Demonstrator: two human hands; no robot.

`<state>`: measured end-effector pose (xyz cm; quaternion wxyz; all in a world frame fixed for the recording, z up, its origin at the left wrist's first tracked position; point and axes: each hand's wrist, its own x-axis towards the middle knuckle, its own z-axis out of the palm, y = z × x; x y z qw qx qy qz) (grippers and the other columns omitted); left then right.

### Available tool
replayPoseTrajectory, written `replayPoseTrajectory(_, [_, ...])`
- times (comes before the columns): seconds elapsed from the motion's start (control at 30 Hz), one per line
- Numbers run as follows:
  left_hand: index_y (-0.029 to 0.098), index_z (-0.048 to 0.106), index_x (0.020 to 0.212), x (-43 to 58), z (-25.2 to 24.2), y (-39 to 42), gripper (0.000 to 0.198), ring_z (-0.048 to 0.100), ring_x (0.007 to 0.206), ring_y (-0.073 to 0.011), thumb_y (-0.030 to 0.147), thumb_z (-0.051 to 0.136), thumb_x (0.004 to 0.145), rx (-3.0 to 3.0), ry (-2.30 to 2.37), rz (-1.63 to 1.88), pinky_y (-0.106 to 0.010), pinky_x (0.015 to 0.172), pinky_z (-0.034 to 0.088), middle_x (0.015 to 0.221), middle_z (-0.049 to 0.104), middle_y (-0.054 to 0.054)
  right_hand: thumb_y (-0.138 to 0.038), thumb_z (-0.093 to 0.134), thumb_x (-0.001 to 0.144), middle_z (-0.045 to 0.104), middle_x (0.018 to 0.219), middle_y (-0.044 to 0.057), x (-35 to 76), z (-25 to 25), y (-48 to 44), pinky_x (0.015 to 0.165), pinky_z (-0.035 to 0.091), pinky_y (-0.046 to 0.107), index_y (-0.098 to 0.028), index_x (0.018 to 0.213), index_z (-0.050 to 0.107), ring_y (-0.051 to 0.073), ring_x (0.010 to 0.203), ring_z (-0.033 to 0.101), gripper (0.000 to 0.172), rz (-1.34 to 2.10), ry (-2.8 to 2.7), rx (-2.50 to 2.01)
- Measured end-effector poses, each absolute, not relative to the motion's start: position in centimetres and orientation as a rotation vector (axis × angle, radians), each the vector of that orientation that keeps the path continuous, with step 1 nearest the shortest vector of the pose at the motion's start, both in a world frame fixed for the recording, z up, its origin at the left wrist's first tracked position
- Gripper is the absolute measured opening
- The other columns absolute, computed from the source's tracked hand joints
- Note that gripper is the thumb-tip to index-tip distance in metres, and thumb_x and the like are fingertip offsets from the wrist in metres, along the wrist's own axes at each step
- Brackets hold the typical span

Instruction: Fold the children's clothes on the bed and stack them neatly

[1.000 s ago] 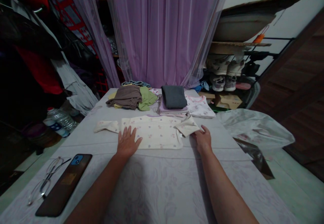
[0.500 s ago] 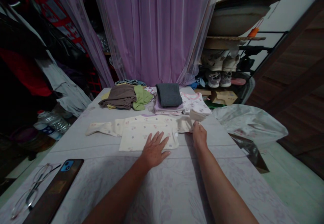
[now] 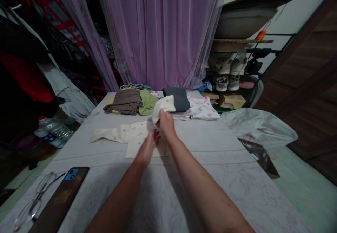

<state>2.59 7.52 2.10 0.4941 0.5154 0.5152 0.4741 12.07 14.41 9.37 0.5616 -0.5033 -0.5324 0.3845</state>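
A cream long-sleeved top (image 3: pixel 135 141) with small printed motifs lies on the bed, one sleeve (image 3: pixel 107 134) stretched out to the left. My right hand (image 3: pixel 167 124) is closed on its other sleeve, raised above the body of the top with the cuff end standing up. Close below it, my left hand (image 3: pixel 149 146) is turned on edge over the middle of the top, its fingers apart and slightly blurred. My hands and forearms hide part of the garment's right side.
Behind the top are a loose clothes heap (image 3: pixel 126 101), a dark grey folded garment (image 3: pixel 180 99) on a stack, and a folded pink-trimmed shirt (image 3: pixel 204 108). A phone (image 3: pixel 61 198) and eyeglasses (image 3: pixel 33 201) lie at the front left. A plastic bag (image 3: pixel 260 124) is beyond the right edge.
My right hand has brought the right sleeve leftward and up over the body of the top. My left hand has turned from lying flat to standing on edge, slightly left.
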Motion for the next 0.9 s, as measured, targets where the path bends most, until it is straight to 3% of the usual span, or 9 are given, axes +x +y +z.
replayPoseTrajectory(0.1, [0.021,0.046,0.139,-1.1,3.3,7.8,0.081,0.064,0.112,-0.0218,0.070,0.002,0.090,0.763,1.116,1.315,-0.040,0.094,0.052,0.126,0.065,-0.013,-0.042,0.040,0.094,0.066,0.068,0.004,9.2,8.2,12.3,0.069,0.045,0.028,-0.021,0.068,0.058,0.017,0.070,0.061,0.038,0.722,-1.784,-1.378])
replayPoseTrajectory(0.2, [0.018,0.054,0.128,-3.3,3.9,7.6,0.073,0.067,0.106,-0.0227,0.069,0.016,0.092,0.514,1.039,1.397,-0.039,0.089,0.055,0.112,0.071,-0.013,-0.035,0.044,0.093,0.072,0.086,0.008,8.2,6.8,9.8,0.075,0.046,0.030,-0.020,0.087,0.068,0.020,0.081,0.065,0.029,0.619,-2.128,-1.387])
replayPoseTrajectory(0.33, [0.014,0.061,0.110,-3.4,3.5,7.6,0.029,0.070,0.096,-0.0198,0.037,0.051,0.094,0.439,1.076,1.397,-0.034,0.089,0.056,0.104,0.073,-0.012,-0.025,0.051,0.088,0.067,0.120,0.011,9.8,5.4,7.1,0.096,0.042,0.036,-0.020,0.117,0.065,0.023,0.110,0.060,0.033,0.395,-2.165,-1.268])
replayPoseTrajectory(0.4, [0.013,0.061,0.103,-3.0,3.3,7.7,0.016,0.071,0.091,-0.0186,0.023,0.057,0.091,0.399,1.135,1.371,-0.035,0.090,0.056,0.099,0.073,-0.011,-0.021,0.054,0.084,0.058,0.134,0.012,11.6,4.5,5.9,0.108,0.032,0.043,-0.020,0.128,0.059,0.026,0.126,0.048,0.044,0.217,-2.107,-1.244])
replayPoseTrajectory(0.47, [0.013,0.060,0.100,-2.8,3.1,7.9,0.011,0.072,0.087,-0.0175,0.017,0.055,0.092,0.341,1.184,1.364,-0.037,0.091,0.056,0.096,0.073,-0.012,-0.017,0.057,0.079,0.049,0.143,0.014,13.8,3.4,5.1,0.111,0.026,0.051,-0.020,0.134,0.053,0.030,0.134,0.038,0.056,0.077,-2.004,-1.327])
replayPoseTrajectory(0.57, [0.013,0.058,0.102,-2.7,3.1,7.9,0.012,0.072,0.085,-0.0163,0.015,0.049,0.094,0.289,1.216,1.370,-0.040,0.092,0.056,0.100,0.073,-0.013,-0.009,0.057,0.071,0.051,0.139,0.014,17.0,1.5,4.5,0.104,0.037,0.048,-0.021,0.130,0.057,0.031,0.127,0.044,0.060,0.060,-1.903,-1.505])
replayPoseTrajectory(0.73, [0.014,0.058,0.110,-2.7,3.6,7.9,0.021,0.072,0.086,-0.0151,0.014,0.042,0.096,0.222,1.239,1.369,-0.039,0.093,0.056,0.107,0.072,-0.012,-0.002,0.050,0.071,0.065,0.116,0.008,19.8,-0.5,4.7,0.093,0.046,0.036,-0.024,0.101,0.072,0.023,0.108,0.056,0.044,0.147,-2.020,-1.528])
replayPoseTrajectory(0.9, [0.015,0.059,0.117,-3.1,3.8,8.0,0.026,0.072,0.091,-0.0166,0.017,0.042,0.097,0.129,1.137,1.403,-0.039,0.094,0.055,0.108,0.072,-0.012,-0.014,0.054,0.081,0.057,0.136,0.009,20.2,-0.3,4.0,0.100,0.041,0.043,-0.024,0.123,0.065,0.027,0.126,0.047,0.044,0.149,-2.200,-1.522])
